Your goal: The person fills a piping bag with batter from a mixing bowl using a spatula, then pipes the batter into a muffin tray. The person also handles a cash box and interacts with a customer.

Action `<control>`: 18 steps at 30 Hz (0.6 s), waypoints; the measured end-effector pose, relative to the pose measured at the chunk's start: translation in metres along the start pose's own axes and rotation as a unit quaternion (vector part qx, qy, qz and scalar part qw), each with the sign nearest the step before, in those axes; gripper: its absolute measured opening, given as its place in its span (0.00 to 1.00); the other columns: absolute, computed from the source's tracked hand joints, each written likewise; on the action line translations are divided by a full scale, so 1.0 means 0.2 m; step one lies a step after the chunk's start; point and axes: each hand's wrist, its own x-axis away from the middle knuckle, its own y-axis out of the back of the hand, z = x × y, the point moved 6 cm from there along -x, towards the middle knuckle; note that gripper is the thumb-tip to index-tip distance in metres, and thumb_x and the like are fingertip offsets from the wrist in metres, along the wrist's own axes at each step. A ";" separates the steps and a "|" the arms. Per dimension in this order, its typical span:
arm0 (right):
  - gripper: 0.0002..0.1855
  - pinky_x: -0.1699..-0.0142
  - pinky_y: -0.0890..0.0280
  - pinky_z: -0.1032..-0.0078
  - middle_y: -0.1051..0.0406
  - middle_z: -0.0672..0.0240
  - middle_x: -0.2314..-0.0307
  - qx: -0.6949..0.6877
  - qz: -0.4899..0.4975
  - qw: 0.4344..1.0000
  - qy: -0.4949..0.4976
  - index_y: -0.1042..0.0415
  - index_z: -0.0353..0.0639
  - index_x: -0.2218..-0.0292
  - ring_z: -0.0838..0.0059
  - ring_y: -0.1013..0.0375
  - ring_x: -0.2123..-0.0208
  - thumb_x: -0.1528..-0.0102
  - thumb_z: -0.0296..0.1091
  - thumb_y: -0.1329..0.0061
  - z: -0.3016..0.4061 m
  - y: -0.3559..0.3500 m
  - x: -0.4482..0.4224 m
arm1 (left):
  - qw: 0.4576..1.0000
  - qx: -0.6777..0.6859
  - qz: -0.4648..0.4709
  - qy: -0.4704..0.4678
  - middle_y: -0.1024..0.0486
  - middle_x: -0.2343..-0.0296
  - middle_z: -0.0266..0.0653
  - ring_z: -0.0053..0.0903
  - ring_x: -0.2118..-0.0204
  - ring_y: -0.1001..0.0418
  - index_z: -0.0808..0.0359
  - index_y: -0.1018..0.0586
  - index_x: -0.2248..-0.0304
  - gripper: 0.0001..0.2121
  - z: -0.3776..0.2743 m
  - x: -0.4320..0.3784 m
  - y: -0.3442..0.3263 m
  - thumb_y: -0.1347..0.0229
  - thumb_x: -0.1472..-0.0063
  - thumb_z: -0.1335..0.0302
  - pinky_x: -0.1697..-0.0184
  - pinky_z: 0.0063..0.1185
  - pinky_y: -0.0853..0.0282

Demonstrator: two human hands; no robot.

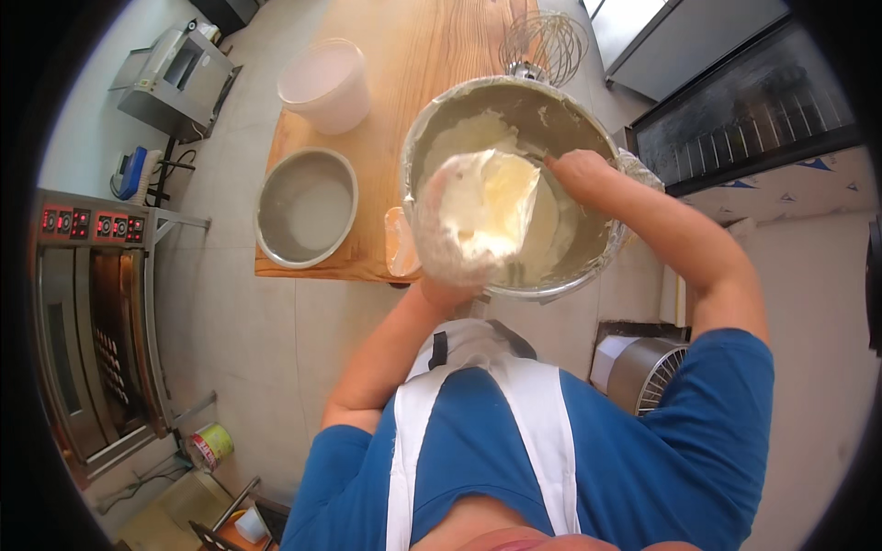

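Observation:
A large steel mixing bowl (586,131), smeared with cream inside and on its rim, stands before me at the table's corner. My left hand (451,286) holds a clear plastic bag (441,255) over the bowl's near left side; it is blurred. Pale cream (493,196) fills the bag's wide mouth. Inside the bowl, my right hand (579,172) is closed around a utensil (532,149), whose far end is hard to make out. An orange scraper (402,242) coated with cream lies on the table, left of the bowl.
On the wooden table (406,62) are a steel bowl (306,206) and a white plastic bucket (331,89). A wire whisk attachment (544,48) sits behind the mixing bowl. An oven (103,330) stands left, a glass-fronted cabinet (744,117) right, and a round metal appliance (641,368) low right.

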 end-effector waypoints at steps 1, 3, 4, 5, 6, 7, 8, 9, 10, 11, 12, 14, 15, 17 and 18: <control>0.12 0.65 0.32 0.65 0.27 0.57 0.74 0.022 0.063 0.998 0.008 0.30 0.35 0.65 0.60 0.26 0.68 0.55 0.25 0.54 0.00 -0.08 -0.05 | 0.998 0.042 -0.023 0.042 0.39 0.53 0.47 0.36 0.50 0.38 0.74 0.44 0.48 0.38 0.01 0.05 -0.01 0.38 0.55 0.68 0.48 0.30 0.41; 0.06 0.68 0.32 0.66 0.27 0.58 0.76 0.067 0.186 0.980 0.024 0.28 0.35 0.73 0.63 0.26 0.70 0.56 0.25 0.54 -0.01 -0.21 -0.09 | 0.995 0.065 -0.055 0.045 0.33 0.57 0.43 0.36 0.54 0.34 0.69 0.36 0.51 0.29 0.00 0.10 -0.03 0.41 0.53 0.71 0.50 0.29 0.39; 0.04 0.70 0.33 0.67 0.28 0.59 0.78 0.115 0.279 0.948 0.099 0.29 0.36 0.76 0.64 0.27 0.73 0.56 0.26 0.55 -0.01 -0.29 -0.07 | 0.999 0.022 -0.019 0.032 0.33 0.57 0.43 0.36 0.55 0.34 0.69 0.35 0.52 0.28 0.02 0.13 -0.02 0.41 0.52 0.72 0.51 0.28 0.39; 0.04 0.71 0.34 0.67 0.29 0.60 0.80 0.161 0.366 0.900 0.172 0.30 0.37 0.79 0.65 0.27 0.76 0.55 0.26 0.55 -0.03 -0.36 -0.03 | 0.999 -0.020 0.018 0.018 0.32 0.58 0.42 0.35 0.55 0.33 0.68 0.34 0.52 0.27 0.04 0.16 -0.01 0.41 0.52 0.72 0.51 0.28 0.38; 0.06 0.73 0.35 0.68 0.30 0.60 0.81 0.208 0.444 0.836 0.246 0.31 0.38 0.82 0.66 0.28 0.78 0.55 0.26 0.56 -0.03 -0.38 0.02 | 0.997 -0.065 0.052 0.002 0.32 0.58 0.41 0.35 0.55 0.33 0.67 0.33 0.53 0.25 0.06 0.20 0.00 0.42 0.52 0.73 0.51 0.28 0.38; 0.07 0.74 0.36 0.69 0.32 0.62 0.83 0.087 0.502 0.848 0.146 0.32 0.38 0.82 0.68 0.31 0.80 0.55 0.26 0.57 -0.05 -0.37 0.02 | 0.990 -0.109 0.087 -0.013 0.31 0.59 0.41 0.35 0.56 0.33 0.66 0.32 0.53 0.24 0.07 0.23 0.00 0.42 0.52 0.73 0.51 0.28 0.38; 0.07 0.76 0.37 0.69 0.34 0.63 0.85 -0.035 0.546 0.836 0.040 0.33 0.38 0.83 0.69 0.33 0.83 0.55 0.26 0.58 -0.08 -0.36 0.03 | 0.980 -0.152 0.122 -0.028 0.31 0.59 0.40 0.34 0.56 0.32 0.66 0.32 0.54 0.23 0.08 0.26 -0.02 0.42 0.51 0.74 0.52 0.28 0.38; 0.08 0.77 0.38 0.70 0.36 0.65 0.86 -0.157 0.572 0.802 -0.070 0.35 0.39 0.83 0.70 0.36 0.85 0.54 0.26 0.58 -0.09 -0.34 0.04 | 0.981 -0.152 0.118 -0.036 0.31 0.59 0.39 0.34 0.56 0.32 0.64 0.30 0.55 0.21 0.07 0.27 -0.02 0.43 0.51 0.75 0.52 0.28 0.37; 0.03 0.83 0.40 0.76 0.40 0.67 0.86 -0.248 0.599 0.752 -0.118 0.38 0.38 0.70 0.75 0.37 0.86 0.48 0.26 0.59 -0.08 -0.38 0.06 | 0.981 -0.153 0.115 -0.044 0.31 0.59 0.39 0.34 0.56 0.32 0.63 0.29 0.56 0.20 0.06 0.27 -0.02 0.44 0.51 0.76 0.52 0.28 0.37; 0.03 0.83 0.40 0.76 0.40 0.68 0.86 -0.290 0.593 0.742 -0.117 0.38 0.38 0.68 0.76 0.38 0.86 0.47 0.26 0.60 -0.06 -0.38 0.07 | 0.981 -0.153 0.111 -0.052 0.31 0.59 0.38 0.34 0.56 0.32 0.62 0.28 0.57 0.18 0.06 0.27 -0.02 0.45 0.50 0.77 0.53 0.28 0.37; 0.05 0.83 0.40 0.77 0.39 0.68 0.86 -0.332 0.585 0.731 -0.111 0.38 0.39 0.66 0.78 0.39 0.86 0.47 0.26 0.60 0.00 -0.34 0.09 | 0.980 -0.155 0.111 -0.060 0.31 0.59 0.38 0.33 0.57 0.32 0.63 0.29 0.56 0.20 0.06 0.28 -0.01 0.43 0.51 0.77 0.53 0.27 0.37; 0.08 0.83 0.41 0.79 0.39 0.68 0.85 -0.398 0.591 0.693 -0.105 0.38 0.41 0.62 0.80 0.41 0.86 0.46 0.27 0.61 0.05 -0.32 0.12 | 0.978 -0.158 0.110 -0.076 0.31 0.59 0.38 0.31 0.57 0.32 0.64 0.32 0.54 0.25 0.07 0.29 0.00 0.41 0.54 0.77 0.54 0.27 0.36; 0.10 0.83 0.41 0.79 0.39 0.68 0.85 -0.421 0.603 0.669 -0.106 0.39 0.42 0.60 0.81 0.41 0.86 0.46 0.28 0.61 0.05 -0.33 0.13 | 0.978 -0.161 0.108 -0.083 0.31 0.59 0.38 0.31 0.57 0.32 0.65 0.32 0.53 0.25 0.09 0.28 0.00 0.41 0.54 0.77 0.53 0.27 0.36; 0.11 0.83 0.41 0.81 0.38 0.69 0.84 -0.463 0.614 0.634 -0.085 0.40 0.43 0.59 0.82 0.41 0.86 0.45 0.29 0.61 0.05 -0.30 0.15 | 0.982 -0.151 0.088 -0.066 0.32 0.59 0.38 0.31 0.57 0.32 0.65 0.33 0.53 0.26 0.09 0.25 0.04 0.41 0.54 0.77 0.53 0.27 0.36; 0.09 0.82 0.41 0.81 0.38 0.69 0.84 -0.481 0.614 0.623 -0.066 0.40 0.43 0.61 0.82 0.41 0.86 0.45 0.30 0.61 0.05 -0.25 0.18 | 0.987 -0.137 0.070 -0.050 0.32 0.59 0.38 0.31 0.57 0.32 0.65 0.33 0.53 0.26 0.09 0.23 0.07 0.41 0.54 0.77 0.53 0.27 0.37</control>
